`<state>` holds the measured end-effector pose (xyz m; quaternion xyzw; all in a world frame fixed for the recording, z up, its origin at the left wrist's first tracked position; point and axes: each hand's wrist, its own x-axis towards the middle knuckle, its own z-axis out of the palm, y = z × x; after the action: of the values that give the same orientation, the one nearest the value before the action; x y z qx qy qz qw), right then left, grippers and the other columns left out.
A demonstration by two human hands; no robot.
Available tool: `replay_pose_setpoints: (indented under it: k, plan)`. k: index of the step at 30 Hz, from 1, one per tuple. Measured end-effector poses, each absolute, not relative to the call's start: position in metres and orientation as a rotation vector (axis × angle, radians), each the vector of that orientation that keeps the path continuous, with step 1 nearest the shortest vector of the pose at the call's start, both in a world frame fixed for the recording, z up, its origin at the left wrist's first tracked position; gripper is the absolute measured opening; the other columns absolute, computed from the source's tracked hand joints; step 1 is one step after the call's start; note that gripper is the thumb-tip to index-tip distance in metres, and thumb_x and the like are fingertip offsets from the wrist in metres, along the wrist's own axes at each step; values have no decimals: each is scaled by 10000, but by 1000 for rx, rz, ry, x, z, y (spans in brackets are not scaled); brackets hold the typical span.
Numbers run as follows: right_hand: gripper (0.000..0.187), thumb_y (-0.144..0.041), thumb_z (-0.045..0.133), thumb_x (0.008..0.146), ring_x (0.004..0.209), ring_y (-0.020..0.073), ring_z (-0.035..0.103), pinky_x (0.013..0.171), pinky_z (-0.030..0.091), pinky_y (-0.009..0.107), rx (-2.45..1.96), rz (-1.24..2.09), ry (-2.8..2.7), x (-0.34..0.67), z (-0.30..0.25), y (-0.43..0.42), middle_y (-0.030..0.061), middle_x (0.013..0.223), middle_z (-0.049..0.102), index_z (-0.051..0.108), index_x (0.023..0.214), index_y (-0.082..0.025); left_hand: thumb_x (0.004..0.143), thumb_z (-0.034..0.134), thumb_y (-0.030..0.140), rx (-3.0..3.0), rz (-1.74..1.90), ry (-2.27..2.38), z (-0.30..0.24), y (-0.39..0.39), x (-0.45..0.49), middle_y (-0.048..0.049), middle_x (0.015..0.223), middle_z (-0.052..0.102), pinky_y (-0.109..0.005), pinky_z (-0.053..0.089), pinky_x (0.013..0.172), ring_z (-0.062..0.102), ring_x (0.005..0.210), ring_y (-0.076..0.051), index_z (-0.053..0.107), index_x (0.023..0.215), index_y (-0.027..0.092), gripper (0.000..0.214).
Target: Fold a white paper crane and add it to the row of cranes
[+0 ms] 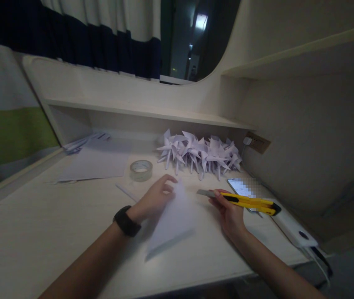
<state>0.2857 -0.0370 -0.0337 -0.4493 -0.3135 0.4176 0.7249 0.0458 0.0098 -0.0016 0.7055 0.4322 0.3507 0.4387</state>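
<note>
**Bare blade close to fingers**

The right hand is closed around the knife, blade out and pointing toward the left hand. The left hand seems to grip the top of the paper on the bench, mid-front. A slip could nick those fingers or tear the sheet. Blur hides whether the paper lies flat, and dim light hides the blade's edge.
</note>
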Motion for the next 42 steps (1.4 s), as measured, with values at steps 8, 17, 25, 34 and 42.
replay_pose_setpoints:
  k: [8,17,25,34,42]
  plan:
    - [255,-307,835,603,767,196,671,687,594,323,-990,949,-905,277,-31,-46,42,835,717,702,779,-178,670,527,110,1444,1200,1249,-35,12,60,-4,838,601,-241,494,616,631,762,-155,450,836,199,204]
    - [280,-350,857,559,656,168,637,616,551,285,-1012,1261,-1064,263,-38,-49,34,724,698,704,710,-170,691,679,178,1153,1023,1076,-25,3,59,-79,978,664,-297,547,629,666,763,-174,419,1026,184,424]
    - [254,-338,844,576,657,162,621,612,532,274,-1020,1264,-1133,266,-40,-49,26,710,690,704,715,-179,689,708,343,1391,585,955,-20,3,50,-123,829,718,-295,550,638,683,704,-194,681,848,86,304]
    - [237,-321,840,584,662,160,630,618,523,270,-980,1297,-1112,264,-35,-52,20,707,697,701,716,-183,755,619,294,1707,567,1034,-31,7,48,-108,786,704,-270,551,497,692,596,-205,620,984,103,298]
    - [268,-317,861,546,630,147,607,585,519,255,-1026,1182,-985,267,-39,-48,19,687,669,700,702,-171,885,441,264,1624,830,1226,-44,15,53,-117,864,690,-236,518,490,670,548,-162,385,1193,137,338]
